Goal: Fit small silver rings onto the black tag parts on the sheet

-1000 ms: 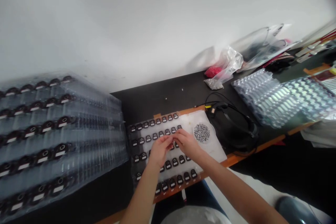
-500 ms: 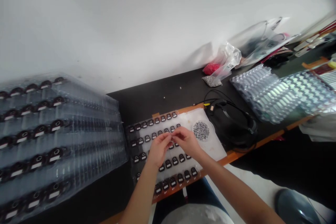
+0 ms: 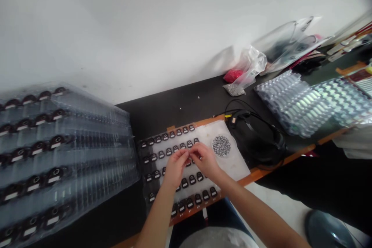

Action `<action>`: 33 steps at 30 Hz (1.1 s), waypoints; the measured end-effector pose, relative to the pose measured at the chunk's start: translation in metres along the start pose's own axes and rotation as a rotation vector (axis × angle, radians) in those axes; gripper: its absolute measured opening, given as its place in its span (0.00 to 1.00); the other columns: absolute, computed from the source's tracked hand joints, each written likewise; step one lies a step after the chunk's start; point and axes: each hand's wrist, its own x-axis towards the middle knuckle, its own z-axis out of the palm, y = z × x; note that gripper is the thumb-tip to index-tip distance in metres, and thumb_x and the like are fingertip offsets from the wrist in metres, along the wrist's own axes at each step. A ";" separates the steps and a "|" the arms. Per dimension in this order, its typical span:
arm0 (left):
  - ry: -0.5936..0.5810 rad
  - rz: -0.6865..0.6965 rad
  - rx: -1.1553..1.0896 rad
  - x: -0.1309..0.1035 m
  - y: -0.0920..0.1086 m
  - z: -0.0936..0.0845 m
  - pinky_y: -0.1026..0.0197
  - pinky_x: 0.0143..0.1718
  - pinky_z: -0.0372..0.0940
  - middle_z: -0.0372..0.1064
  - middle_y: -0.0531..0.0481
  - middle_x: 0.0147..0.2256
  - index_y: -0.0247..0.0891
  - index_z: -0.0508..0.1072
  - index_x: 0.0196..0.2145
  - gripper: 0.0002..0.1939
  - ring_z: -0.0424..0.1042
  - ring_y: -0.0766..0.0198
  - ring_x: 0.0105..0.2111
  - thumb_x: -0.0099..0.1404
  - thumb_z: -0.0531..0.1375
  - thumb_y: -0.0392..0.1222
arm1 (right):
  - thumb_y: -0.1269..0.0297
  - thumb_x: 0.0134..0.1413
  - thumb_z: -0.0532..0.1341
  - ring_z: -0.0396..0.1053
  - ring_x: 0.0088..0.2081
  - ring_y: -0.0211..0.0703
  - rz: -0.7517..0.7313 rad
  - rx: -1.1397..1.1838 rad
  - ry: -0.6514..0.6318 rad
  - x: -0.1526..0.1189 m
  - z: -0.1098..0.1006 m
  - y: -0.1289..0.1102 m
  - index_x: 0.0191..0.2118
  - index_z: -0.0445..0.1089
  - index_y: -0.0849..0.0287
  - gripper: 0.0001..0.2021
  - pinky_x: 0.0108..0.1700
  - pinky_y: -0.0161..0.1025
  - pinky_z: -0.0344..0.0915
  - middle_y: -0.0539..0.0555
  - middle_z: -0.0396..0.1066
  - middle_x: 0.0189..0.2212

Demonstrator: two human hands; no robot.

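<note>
Over the middle of a clear plastic tray (image 3: 158, 162), my left hand (image 3: 176, 166) and my right hand (image 3: 205, 159) meet at the fingertips. Both are pinched closed; whatever sits between the fingers is too small and hidden to name. Rows of small black parts (image 3: 192, 179), each with a white label and a round mark, fill the tray. My hands and forearms cover some of them. Just right of my right hand, a round heap of tiny silvery metal pieces (image 3: 221, 146) rests on a white sheet (image 3: 236, 164).
A tall stack of filled clear trays (image 3: 95, 147) stands at the left. Black cables and a strap-like device (image 3: 255, 135) lie right of the sheet. Farther right are more clear trays (image 3: 314, 102). Bags with red and silvery contents (image 3: 235, 81) lean against the wall.
My fingertips stay together over the tray, with only a slight shift of the fingers. The whole view has moved slightly, so the stack at left appears a little farther left.
</note>
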 end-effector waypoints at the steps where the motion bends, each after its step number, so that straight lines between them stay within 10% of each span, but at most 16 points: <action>1: 0.010 0.003 -0.006 0.001 -0.001 0.001 0.66 0.33 0.63 0.70 0.51 0.27 0.34 0.75 0.28 0.10 0.67 0.69 0.29 0.48 0.67 0.42 | 0.75 0.50 0.56 0.66 0.34 0.40 0.006 0.002 0.008 0.000 0.001 0.001 0.31 0.68 0.58 0.06 0.36 0.36 0.65 0.52 0.67 0.31; 17: 0.253 0.118 -0.093 0.021 -0.022 0.015 0.62 0.37 0.63 0.72 0.50 0.28 0.34 0.75 0.27 0.11 0.69 0.66 0.30 0.44 0.67 0.41 | 0.73 0.52 0.54 0.66 0.35 0.39 0.189 0.203 0.110 0.004 0.010 0.010 0.34 0.68 0.58 0.07 0.38 0.37 0.65 0.52 0.67 0.33; 28: 0.307 0.933 1.156 0.101 -0.005 -0.010 0.54 0.43 0.62 0.66 0.46 0.35 0.38 0.71 0.26 0.05 0.66 0.59 0.39 0.55 0.56 0.35 | 0.71 0.53 0.56 0.66 0.36 0.40 0.253 0.174 0.127 -0.012 -0.015 0.026 0.36 0.67 0.57 0.05 0.39 0.37 0.64 0.53 0.66 0.35; 33: 0.247 1.053 1.486 0.133 0.002 -0.016 0.53 0.44 0.60 0.65 0.45 0.36 0.38 0.71 0.23 0.06 0.64 0.56 0.41 0.54 0.55 0.32 | 0.71 0.55 0.55 0.66 0.36 0.40 0.278 0.183 0.069 -0.030 -0.031 0.022 0.35 0.67 0.57 0.05 0.38 0.36 0.64 0.53 0.66 0.34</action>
